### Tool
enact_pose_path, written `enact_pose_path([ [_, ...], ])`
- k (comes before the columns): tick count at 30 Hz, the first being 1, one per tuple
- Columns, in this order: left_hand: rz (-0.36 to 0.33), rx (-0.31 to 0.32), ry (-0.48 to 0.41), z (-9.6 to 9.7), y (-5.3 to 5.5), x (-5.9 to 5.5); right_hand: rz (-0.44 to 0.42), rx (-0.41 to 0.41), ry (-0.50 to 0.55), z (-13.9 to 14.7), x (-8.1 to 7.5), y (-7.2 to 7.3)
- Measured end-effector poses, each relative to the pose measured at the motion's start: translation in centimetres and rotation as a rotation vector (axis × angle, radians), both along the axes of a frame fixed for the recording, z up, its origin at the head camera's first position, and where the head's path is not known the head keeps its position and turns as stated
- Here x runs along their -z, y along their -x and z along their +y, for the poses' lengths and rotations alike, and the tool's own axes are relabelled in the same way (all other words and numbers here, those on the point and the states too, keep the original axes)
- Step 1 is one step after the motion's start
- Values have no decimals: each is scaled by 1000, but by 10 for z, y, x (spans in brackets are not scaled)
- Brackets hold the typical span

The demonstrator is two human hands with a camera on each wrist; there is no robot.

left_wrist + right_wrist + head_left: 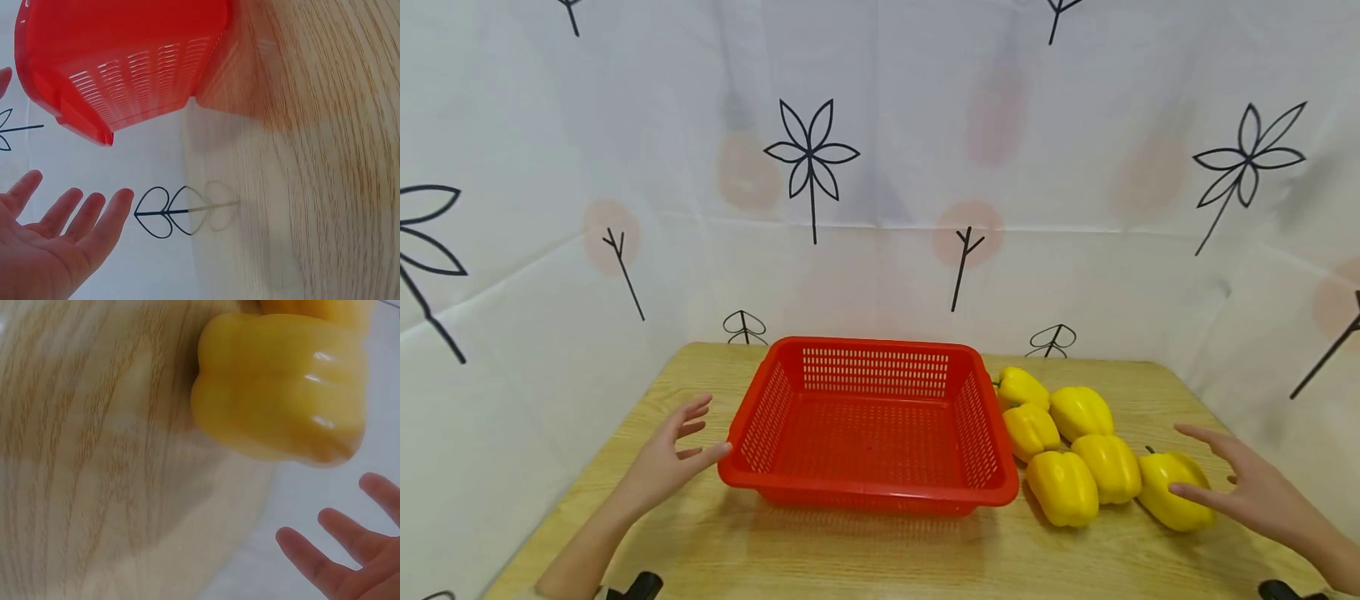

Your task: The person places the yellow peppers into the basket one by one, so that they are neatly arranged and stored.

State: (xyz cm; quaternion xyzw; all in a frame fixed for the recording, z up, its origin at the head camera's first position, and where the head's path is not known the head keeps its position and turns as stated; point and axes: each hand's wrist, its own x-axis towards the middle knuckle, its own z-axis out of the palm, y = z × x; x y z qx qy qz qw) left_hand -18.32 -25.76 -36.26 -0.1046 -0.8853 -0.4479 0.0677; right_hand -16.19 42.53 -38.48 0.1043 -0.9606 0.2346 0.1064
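Observation:
A red plastic basket (868,490) with slotted walls stands on the table, nothing inside it. My left hand (662,462) is spread beside its left rim, thumb tip right at the edge; in the left wrist view its fingers (106,228) are extended below the basket wall (137,75). Several yellow bell peppers (1063,487) lie grouped to the right of the basket. The rightmost bell pepper (1172,500) is nearest to my right hand (1247,492), whose thumb overlaps it in the head view. In the right wrist view, straight fingers (312,559) hold nothing beneath a large yellow pepper (281,387).
The wood-grain table (850,558) carries everything. A white cloth (880,275) printed with black flowers and twigs hangs behind it and along both sides. Dark bands (643,586) show at both wrists.

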Motion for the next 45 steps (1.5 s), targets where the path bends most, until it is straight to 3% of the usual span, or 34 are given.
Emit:
enact_pose_path([
  [11,-97,47,-65,5,4,2,-98,-35,18,8,5,4],
  [23,-170,122,-250,8,2,6,-248,-33,13,10,6,7],
  [27,-190,142,-299,8,2,8,-245,-34,17,9,7,7],
  [36,-255,106,-349,12,-2,9,-125,-74,-17,14,16,13],
  [45,-279,78,-388,18,-5,10,-94,-63,5,9,16,14],
])
